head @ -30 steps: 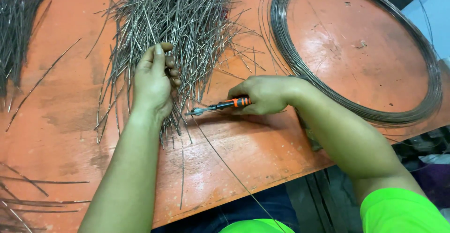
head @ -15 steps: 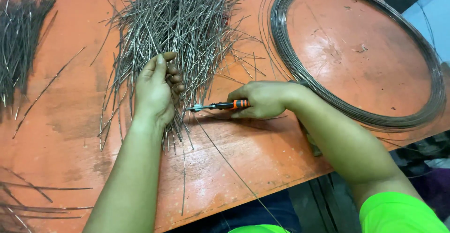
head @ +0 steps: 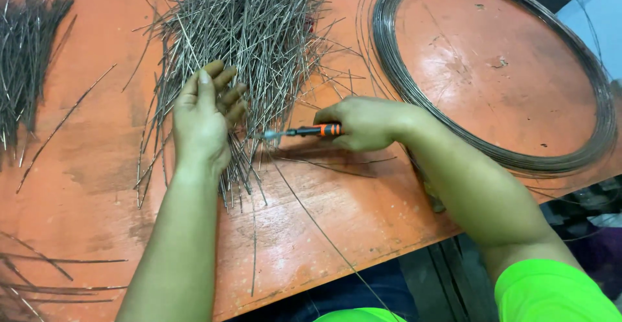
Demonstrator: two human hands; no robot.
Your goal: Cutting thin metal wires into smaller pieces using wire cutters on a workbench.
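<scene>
Resting on thin wire pieces (head: 240, 56), left hand (head: 204, 118); right hand (head: 363, 122) grips cutters (head: 304, 131).

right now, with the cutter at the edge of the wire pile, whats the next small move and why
Probably bring the long wire between the tips of the cutter and snip. The right hand holds the orange-handled cutter with its tip at the edge of the pile of cut wires, the left hand rests flat on that pile, and the long strand runs up to the tip.
</scene>
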